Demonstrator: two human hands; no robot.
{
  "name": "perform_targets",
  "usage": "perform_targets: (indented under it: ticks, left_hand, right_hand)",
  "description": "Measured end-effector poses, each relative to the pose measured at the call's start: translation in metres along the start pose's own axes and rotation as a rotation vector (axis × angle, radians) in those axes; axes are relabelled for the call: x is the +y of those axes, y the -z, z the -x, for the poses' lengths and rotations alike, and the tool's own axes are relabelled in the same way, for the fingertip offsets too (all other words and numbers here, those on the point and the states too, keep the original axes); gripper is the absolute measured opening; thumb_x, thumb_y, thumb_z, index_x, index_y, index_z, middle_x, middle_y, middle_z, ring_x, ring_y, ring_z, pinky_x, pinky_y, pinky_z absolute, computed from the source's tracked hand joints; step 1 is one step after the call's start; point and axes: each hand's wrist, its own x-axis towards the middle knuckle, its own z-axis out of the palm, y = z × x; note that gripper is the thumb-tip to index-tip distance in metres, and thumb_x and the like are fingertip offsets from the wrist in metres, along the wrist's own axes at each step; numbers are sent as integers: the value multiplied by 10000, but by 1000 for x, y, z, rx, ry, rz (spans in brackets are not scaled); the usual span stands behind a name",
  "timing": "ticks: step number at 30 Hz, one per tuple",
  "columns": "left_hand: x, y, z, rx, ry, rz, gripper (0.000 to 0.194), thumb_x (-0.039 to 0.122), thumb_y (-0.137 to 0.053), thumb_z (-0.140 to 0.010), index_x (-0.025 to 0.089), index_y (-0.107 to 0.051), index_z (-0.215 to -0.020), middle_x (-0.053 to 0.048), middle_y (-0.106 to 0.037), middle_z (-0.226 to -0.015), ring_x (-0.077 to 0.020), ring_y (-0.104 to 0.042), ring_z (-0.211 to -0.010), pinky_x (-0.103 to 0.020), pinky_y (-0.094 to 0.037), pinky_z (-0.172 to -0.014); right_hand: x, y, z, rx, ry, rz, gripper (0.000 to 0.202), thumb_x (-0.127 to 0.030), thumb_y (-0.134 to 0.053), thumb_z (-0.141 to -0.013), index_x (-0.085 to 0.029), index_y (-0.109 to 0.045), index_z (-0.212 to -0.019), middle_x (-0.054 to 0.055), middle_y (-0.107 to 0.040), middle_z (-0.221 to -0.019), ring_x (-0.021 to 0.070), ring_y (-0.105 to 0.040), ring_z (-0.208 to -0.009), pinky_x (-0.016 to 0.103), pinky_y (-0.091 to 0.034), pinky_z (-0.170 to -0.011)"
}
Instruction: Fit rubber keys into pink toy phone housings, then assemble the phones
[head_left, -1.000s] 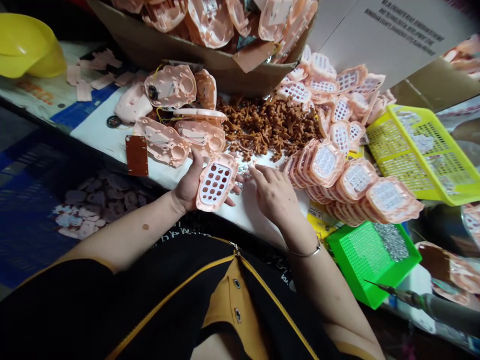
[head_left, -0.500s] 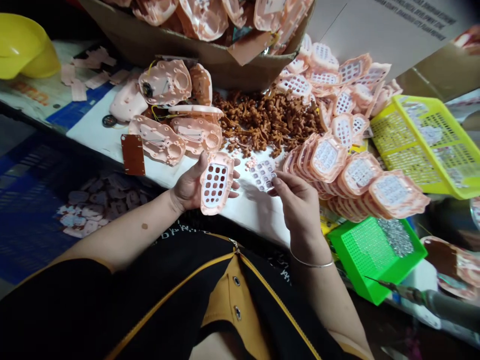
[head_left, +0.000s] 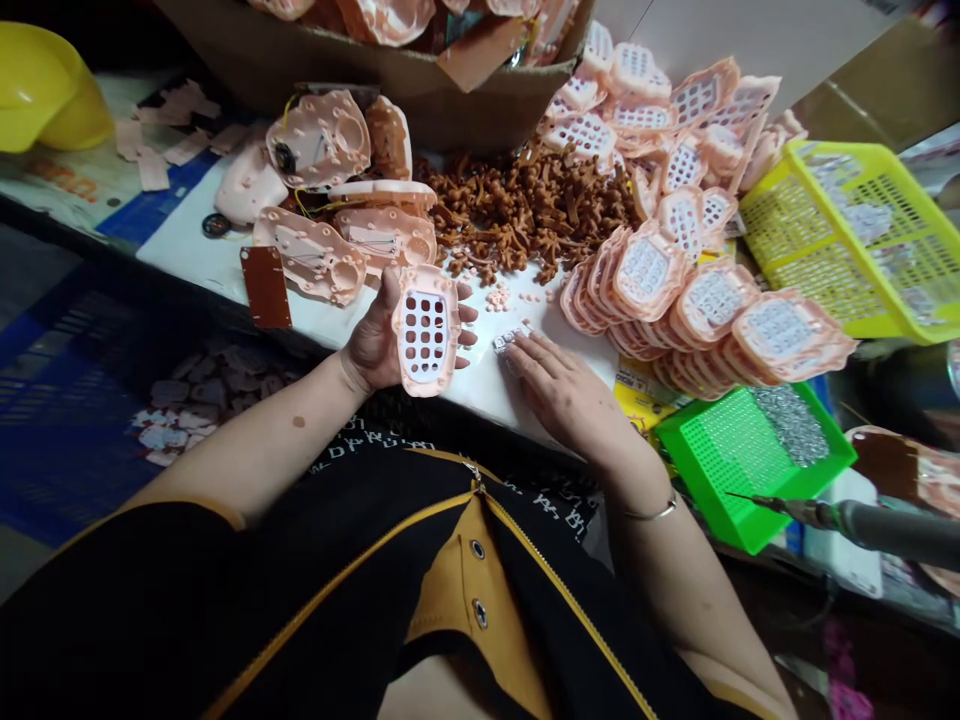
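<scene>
My left hand (head_left: 379, 345) is closed around a pale pink plastic casing half (head_left: 426, 275), its fingers showing past the right side. A white panel with rows of square holes fills the casing's middle, facing up. Low over the white tabletop (head_left: 487, 385), my right hand (head_left: 566, 385) lies palm down with fingers stretched out on a small whitish keypad sheet (head_left: 510, 338). Most of that sheet is hidden under the fingers, and the thumb cannot be seen. Tiny pink buttons (head_left: 497, 297) lie just beyond it.
Brown small parts (head_left: 525, 215) are heaped behind. Stacked pink casings (head_left: 649, 265) stand right, near a yellow basket (head_left: 847, 240) and a green basket (head_left: 727, 450) of screws. A screwdriver (head_left: 847, 515) juts in at lower right. Wired casing halves (head_left: 322, 140) lie left, below a cardboard box (head_left: 390, 75).
My right hand has gone from pinching the keypad sheet by its edge to lying flat over it. The sheet now sits mostly under the fingers. My left hand still holds the casing.
</scene>
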Motion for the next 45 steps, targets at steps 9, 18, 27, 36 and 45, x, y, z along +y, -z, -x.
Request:
perform_targets:
  ticks: [9,18,27,36,45]
  left_hand:
    - [-10,-5,-1,-2,-81,107,765,667,-587,-828,145,-512,-1381,-169,-709,-1185,-336,-689,-1085,-520,-531,-948]
    - [-35,-10,-10,-117,-1,63,633,533,-719,-791,147,-596,-1278,-163,-713,-1181,-325,-699,-1060,-503,-515,-964]
    - [-31,-11,-8,-288,94,-178,788,600,-856,-558,177,-661,-1193,-105,-746,-1017,-241,-729,-879,-377,-569,-841]
    - [-33,-10,-15,-255,76,-45,729,595,-819,-633,150,-668,-1190,-93,-760,-978,-247,-734,-904,-406,-539,-924]
    - [-35,-7,-17,-189,42,-13,706,530,-824,-671,170,-634,-1248,-134,-731,-1146,-280,-716,-1009,-425,-530,-943]
  right_hand:
    - [-9,-8,-17,557,-541,-737,262,-294,-571,-934,-194,-711,-1131,91,-767,-1052,202,-734,-911,397,-619,-848]
    - [-22,2,-18,618,-856,-1715,279,-387,-818,-722,-192,-734,-902,-1,-739,-793,137,-726,-738,259,-644,-645]
    - [-22,4,-16,593,-927,-1493,328,-404,-829,-663,-189,-714,-883,-38,-679,-679,79,-619,-506,221,-580,-488]
    - [-31,0,-30,665,-674,-1520,465,-377,-850,-668,-252,-658,-1072,-3,-729,-905,120,-687,-765,280,-608,-722]
    - [-43,-22,-31,730,-809,-1394,286,-463,-721,-792,-206,-708,-918,21,-751,-836,158,-682,-718,356,-581,-727]
